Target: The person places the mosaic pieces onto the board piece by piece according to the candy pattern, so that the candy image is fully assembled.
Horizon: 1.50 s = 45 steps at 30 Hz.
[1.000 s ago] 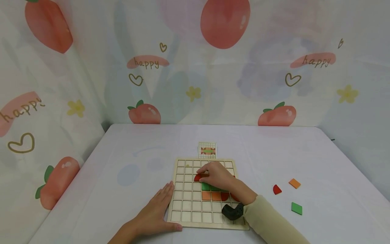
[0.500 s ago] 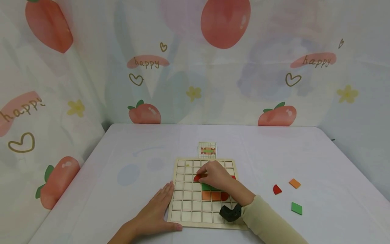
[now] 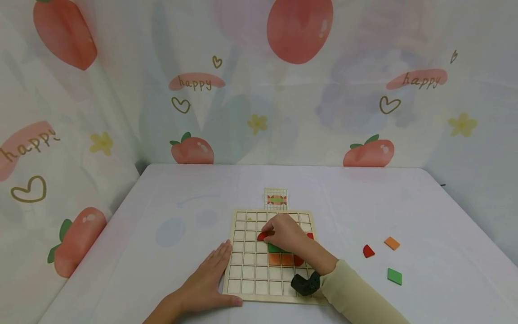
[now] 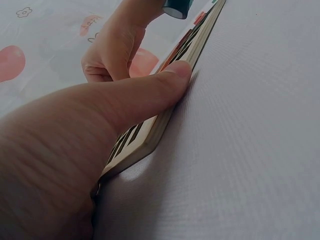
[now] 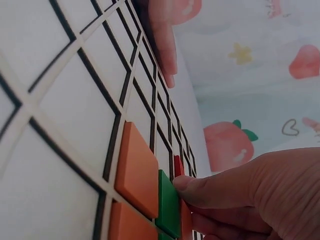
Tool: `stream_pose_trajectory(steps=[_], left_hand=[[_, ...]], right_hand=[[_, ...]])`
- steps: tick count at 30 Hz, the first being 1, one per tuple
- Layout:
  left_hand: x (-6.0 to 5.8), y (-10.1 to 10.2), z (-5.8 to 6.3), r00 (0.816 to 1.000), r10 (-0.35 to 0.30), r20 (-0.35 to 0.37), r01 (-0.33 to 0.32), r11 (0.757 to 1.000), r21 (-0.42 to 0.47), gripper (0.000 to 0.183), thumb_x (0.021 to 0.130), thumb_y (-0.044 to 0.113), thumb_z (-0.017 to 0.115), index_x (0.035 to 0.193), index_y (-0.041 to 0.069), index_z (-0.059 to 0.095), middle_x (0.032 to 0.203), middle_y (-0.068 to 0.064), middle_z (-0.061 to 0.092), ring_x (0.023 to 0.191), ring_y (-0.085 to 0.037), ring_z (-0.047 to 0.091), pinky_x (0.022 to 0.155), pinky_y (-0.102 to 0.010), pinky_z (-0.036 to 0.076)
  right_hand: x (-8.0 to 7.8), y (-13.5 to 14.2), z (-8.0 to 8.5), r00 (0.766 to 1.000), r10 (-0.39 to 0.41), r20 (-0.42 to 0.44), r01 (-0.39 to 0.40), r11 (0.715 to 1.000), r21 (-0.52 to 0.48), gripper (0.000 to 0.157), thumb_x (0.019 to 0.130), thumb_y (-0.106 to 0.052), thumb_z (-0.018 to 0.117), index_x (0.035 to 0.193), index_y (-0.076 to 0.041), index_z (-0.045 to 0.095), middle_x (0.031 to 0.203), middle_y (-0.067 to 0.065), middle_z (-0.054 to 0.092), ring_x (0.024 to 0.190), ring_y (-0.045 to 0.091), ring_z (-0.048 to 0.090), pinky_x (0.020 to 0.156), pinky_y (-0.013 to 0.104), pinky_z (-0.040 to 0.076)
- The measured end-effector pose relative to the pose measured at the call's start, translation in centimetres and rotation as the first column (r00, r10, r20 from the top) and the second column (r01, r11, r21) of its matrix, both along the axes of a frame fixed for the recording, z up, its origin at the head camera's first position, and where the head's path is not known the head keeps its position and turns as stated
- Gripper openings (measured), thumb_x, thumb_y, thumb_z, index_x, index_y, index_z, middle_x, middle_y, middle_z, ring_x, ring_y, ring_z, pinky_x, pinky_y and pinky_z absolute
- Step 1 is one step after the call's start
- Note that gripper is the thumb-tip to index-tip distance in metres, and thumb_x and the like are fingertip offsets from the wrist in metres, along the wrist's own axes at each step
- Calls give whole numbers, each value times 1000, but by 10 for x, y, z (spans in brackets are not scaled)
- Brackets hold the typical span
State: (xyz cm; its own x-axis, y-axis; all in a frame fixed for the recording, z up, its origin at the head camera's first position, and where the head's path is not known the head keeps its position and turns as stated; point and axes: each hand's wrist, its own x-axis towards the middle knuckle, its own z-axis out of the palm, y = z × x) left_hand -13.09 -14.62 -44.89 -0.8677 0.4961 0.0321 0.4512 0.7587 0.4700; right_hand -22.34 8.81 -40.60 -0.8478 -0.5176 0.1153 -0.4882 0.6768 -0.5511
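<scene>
A wooden grid board lies on the table. My right hand reaches over it, thumb and fingertips pinching a red quarter-round tile at a cell left of the middle. In the right wrist view the thumb is right at that red tile's edge, beside a green tile and an orange tile set in the grid. Part of the filled cells is hidden under the right hand. With fingers straight, my left hand rests along the board's left edge; its thumb lies across the front rim.
A small pattern card touches the board's far edge. Loose on the right lie a red quarter-round tile, an orange tile and a green tile. A black device sits at the right wrist, over the board's near right.
My right wrist and sleeve have shifted slightly left, uncovering more of a red tile at the board's right side. The fingertips stay at the red tile; the left hand has not moved.
</scene>
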Motion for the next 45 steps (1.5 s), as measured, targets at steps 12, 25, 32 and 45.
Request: stream_pose_trajectory(steps=[12, 25, 32, 45], left_hand=[[0, 0, 0, 1000, -1, 11, 1, 1000, -3, 119, 66, 78, 55, 147, 4, 9, 153, -6, 6, 138, -20, 6, 109, -43, 13], [0, 0, 0, 1000, -14, 9, 14, 1000, -9, 118, 67, 76, 55, 147, 2, 9, 153, -9, 6, 139, -22, 5, 109, -44, 14], [0, 0, 0, 1000, -13, -9, 13, 1000, -8, 119, 67, 76, 56, 147, 2, 10, 153, -9, 7, 138, -22, 6, 109, -43, 14], [0, 0, 0, 1000, -6, 6, 7, 1000, -11, 119, 67, 77, 55, 147, 2, 8, 153, -9, 6, 138, -22, 6, 109, -44, 14]], right_hand=[[1, 0, -2, 1000, -18, 23, 17, 1000, 11, 17, 76, -6, 74, 93, -4, 73, 90, 6, 69, 88, 22, 62, 71, 32, 52], [10, 22, -1, 999, -26, -25, 23, 994, -108, 20, 79, -11, 73, 97, -4, 72, 97, 5, 69, 95, 23, 62, 75, 36, 52], [18, 33, 7, 998, -54, -30, 49, 988, -144, 22, 79, -12, 72, 99, -3, 72, 98, 4, 68, 91, 22, 61, 71, 35, 51], [25, 69, 9, 983, -186, -2, 185, 978, -94, 22, 77, -12, 74, 98, -6, 73, 98, 4, 67, 96, 24, 59, 74, 36, 52]])
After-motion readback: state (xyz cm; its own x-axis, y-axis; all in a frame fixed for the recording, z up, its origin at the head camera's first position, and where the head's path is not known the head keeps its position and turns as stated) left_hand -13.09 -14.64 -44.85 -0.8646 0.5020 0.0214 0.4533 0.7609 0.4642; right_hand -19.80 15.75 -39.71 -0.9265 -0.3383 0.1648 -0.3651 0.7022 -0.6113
